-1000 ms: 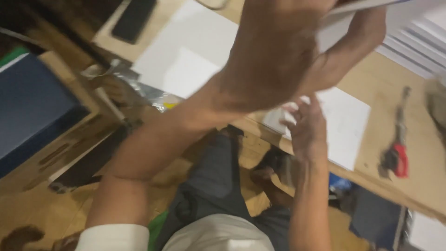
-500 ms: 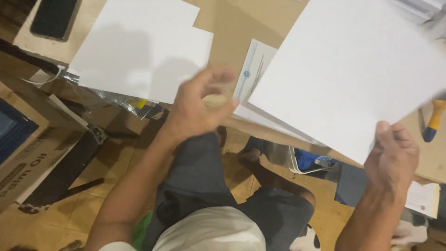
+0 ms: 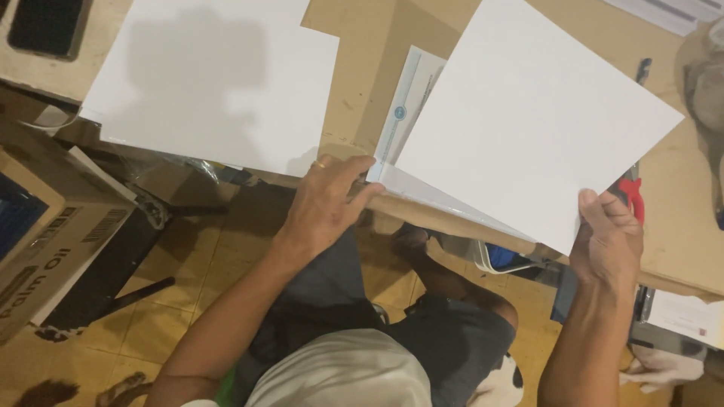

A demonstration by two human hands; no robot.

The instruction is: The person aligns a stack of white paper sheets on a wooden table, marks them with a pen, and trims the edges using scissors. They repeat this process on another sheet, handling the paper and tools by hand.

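The right hand (image 3: pixel 607 234) pinches the near corner of a large square white sheet of card (image 3: pixel 532 113), which lies turned like a diamond over the wooden tabletop (image 3: pixel 362 90), its far corner pointing away. The left hand (image 3: pixel 328 203), wearing a ring, presses open fingertips on the near corner of a thin white paper stack (image 3: pixel 411 98) beneath. Another white sheet (image 3: pixel 211 75) lies left. A brown cardboard carton (image 3: pixel 45 241) with dark lettering stands below left.

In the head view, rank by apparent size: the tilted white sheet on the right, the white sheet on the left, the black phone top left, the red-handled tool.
1-2. Tilted white sheet and left white sheet: too alike to rank.
3. Black phone, partly cropped.
4. Red-handled tool, mostly hidden.
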